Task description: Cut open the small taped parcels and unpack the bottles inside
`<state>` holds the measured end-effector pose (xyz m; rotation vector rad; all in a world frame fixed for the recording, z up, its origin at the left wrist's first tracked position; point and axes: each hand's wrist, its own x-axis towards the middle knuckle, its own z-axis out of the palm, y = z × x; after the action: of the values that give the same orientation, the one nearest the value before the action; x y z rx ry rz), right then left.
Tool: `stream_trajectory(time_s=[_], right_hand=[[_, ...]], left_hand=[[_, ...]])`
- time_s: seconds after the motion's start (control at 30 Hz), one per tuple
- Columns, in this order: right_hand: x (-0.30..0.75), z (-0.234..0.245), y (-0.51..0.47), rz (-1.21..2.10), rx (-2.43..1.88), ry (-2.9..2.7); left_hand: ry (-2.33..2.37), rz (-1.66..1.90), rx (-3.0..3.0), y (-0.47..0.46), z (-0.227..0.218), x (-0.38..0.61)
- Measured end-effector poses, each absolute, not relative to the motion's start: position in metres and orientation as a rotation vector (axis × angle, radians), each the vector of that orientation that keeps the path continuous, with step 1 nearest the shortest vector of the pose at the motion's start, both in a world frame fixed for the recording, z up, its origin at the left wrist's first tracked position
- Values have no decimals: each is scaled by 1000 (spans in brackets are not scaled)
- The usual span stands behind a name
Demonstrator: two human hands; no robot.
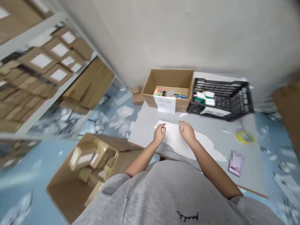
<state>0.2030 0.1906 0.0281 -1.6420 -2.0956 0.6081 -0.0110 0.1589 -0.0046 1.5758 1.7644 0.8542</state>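
Both of my hands rest on a white flat packet (172, 135) lying on the grey table (225, 143). My left hand (159, 133) grips the packet's left end with curled fingers. My right hand (187, 131) presses on its right end, fingers bent over the top edge. The view is smeared by motion, so the packet's details do not show.
Behind the packet stand an open cardboard box (169, 89) with colourful items and a black plastic crate (221, 98). A yellow tape roll (245, 136) lies at right. An open carton of small boxes (93, 165) sits on the floor at left, beside shelves of boxes (39, 72).
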Motion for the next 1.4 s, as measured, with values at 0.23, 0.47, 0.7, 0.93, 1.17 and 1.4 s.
stream_trajectory(time_s=[0.23, 0.47, 0.7, 0.93, 1.17, 1.4], right_hand=[[54, 24, 172, 830, -1127, -2492], [-57, 35, 103, 883, -747, -2700], [-177, 19, 13, 935, -523, -2745], [-281, 5, -53, 958, -407, -2780], [-368, -28, -46, 1045, -332, -2847], [-526, -54, -24, 1062, -266, -2872]], left_hand=[[2323, 957, 1124, 50, 7, -140], [2531, 1026, 788, -63, 12, -226], [2526, 1139, 586, -181, -6, -316], [2485, 1378, 292, -278, -32, -402], [2445, 1488, -2, -302, -68, -466], [2480, 1527, -199, -298, -81, -557]])
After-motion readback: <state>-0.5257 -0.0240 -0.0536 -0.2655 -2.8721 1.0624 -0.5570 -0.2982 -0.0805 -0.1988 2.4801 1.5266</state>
